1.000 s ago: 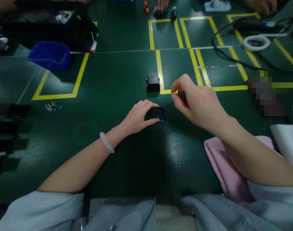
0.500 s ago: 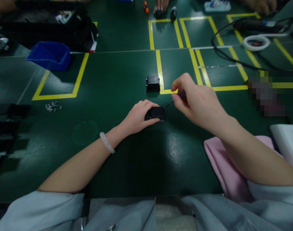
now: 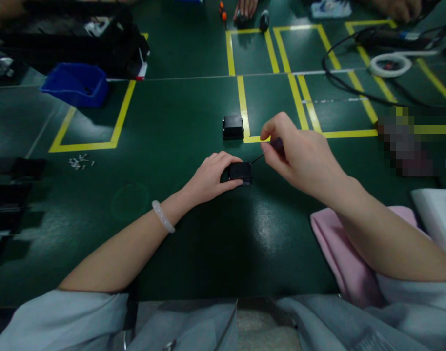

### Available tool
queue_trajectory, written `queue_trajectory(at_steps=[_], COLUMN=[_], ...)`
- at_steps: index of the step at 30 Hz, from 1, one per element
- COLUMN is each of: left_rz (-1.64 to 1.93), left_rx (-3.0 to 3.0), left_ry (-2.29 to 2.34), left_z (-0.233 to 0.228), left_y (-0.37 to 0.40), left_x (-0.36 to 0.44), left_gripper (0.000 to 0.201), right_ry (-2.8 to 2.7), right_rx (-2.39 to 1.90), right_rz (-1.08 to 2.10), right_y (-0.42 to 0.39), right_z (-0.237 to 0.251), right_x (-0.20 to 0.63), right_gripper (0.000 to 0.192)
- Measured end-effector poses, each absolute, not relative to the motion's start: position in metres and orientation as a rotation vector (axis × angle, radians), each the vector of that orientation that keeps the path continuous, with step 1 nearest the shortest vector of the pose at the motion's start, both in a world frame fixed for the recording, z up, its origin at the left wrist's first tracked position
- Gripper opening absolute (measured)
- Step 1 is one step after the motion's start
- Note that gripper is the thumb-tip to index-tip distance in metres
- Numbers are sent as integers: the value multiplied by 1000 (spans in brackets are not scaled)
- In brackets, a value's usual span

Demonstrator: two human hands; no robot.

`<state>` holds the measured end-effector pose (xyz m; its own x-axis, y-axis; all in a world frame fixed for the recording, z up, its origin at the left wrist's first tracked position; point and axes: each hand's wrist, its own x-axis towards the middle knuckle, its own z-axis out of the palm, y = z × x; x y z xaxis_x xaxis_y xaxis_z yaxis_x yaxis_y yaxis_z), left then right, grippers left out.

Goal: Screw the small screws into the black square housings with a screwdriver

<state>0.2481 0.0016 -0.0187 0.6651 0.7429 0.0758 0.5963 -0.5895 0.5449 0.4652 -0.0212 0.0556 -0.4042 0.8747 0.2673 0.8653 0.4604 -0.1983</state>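
My left hand (image 3: 212, 179) grips a small black box (image 3: 240, 171) on the green table, thumb along its near side and fingers along its far side. In my right hand (image 3: 298, 151) is a screwdriver (image 3: 277, 145), pinched by its dark handle. Its thin shaft slants down to the left, and the tip meets the box's far right corner. Whether a screw sits under the tip is too small to tell. A second black box (image 3: 233, 127) stands just beyond, with small screws at its sides.
Loose screws (image 3: 81, 162) lie to the left, near several black parts (image 3: 10, 195). Farther back are a blue bin (image 3: 76, 84) and a large black tray (image 3: 65, 41). A pink cloth (image 3: 329, 239) lies under my right forearm. Another person's hand (image 3: 247, 7) is at the far edge.
Almost nothing differs. My right hand's fingers have shifted very slightly on the screwdriver handle; my left hand and the box stay put.
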Motion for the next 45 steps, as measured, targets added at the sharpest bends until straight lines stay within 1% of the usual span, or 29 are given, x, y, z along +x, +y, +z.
queue_trajectory(at_steps=[9, 19, 30, 33, 45], left_rz=[417, 409, 419, 412, 358], left_rx=[2394, 2408, 2416, 2419, 2461], left_ry=[1021, 1024, 1026, 1025, 1001], left_z=[-19, -21, -21, -21, -20], left_y=[3, 2, 2, 2, 1], left_x=[248, 246, 246, 246, 245], left_gripper=[40, 51, 50, 50, 59], right_ry=[-2412, -2403, -2412, -2400, -2418], right_rx=[-1473, -1448, -1432, -1466, -1455], right_rz=[33, 72, 41, 55, 48], right_y=[-22, -22, -23, -23, -23], right_z=[58, 56, 58, 58, 58], right_x=[466, 466, 465, 465, 465], right_gripper=[26, 22, 27, 26, 23])
